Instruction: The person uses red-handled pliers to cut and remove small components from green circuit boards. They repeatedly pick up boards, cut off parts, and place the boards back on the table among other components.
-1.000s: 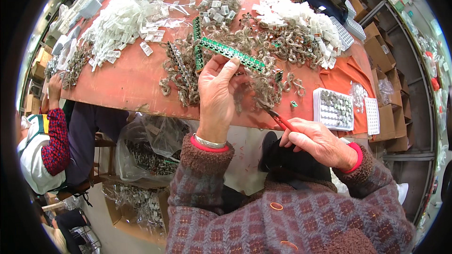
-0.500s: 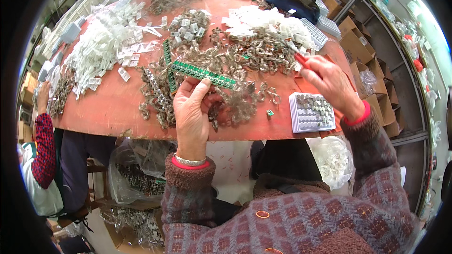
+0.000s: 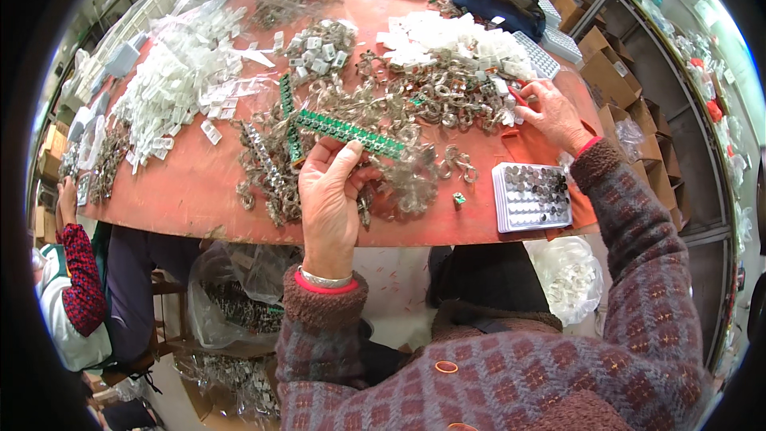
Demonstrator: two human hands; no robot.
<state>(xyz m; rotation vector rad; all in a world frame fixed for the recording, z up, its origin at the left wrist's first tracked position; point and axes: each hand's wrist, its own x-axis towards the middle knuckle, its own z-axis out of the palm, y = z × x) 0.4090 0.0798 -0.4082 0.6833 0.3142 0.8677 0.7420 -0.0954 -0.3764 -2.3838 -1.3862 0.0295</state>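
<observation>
My left hand [image 3: 333, 191] pinches a long green circuit-board strip [image 3: 351, 132] between thumb and fingers, tilted above a tangle of wired metallic parts [image 3: 407, 179]. A second green strip [image 3: 289, 108] lies behind it on the tangle. My right hand [image 3: 552, 118] is closed on a thin red-handled tool [image 3: 517, 96], its kind unclear, at the right edge of a heap of white pieces [image 3: 447, 36] and curled wired parts. In front of that hand stands a white tray [image 3: 501, 199] partly filled with small round metallic pieces. A small green-topped piece [image 3: 459, 198] lies alone on the table.
The red table [image 3: 175, 203] carries a large pile of white plastic pieces [image 3: 171, 80] at left. A dark bag [image 3: 495, 1] and more trays [image 3: 536, 54] lie at the far right. Cardboard boxes [image 3: 610, 72] fill shelves. Other people's hands [image 3: 68, 201] show at left and far side.
My right hand with the red tool has moved slightly away from me, to the edge of the white heap. My left hand holds the strip almost where it was.
</observation>
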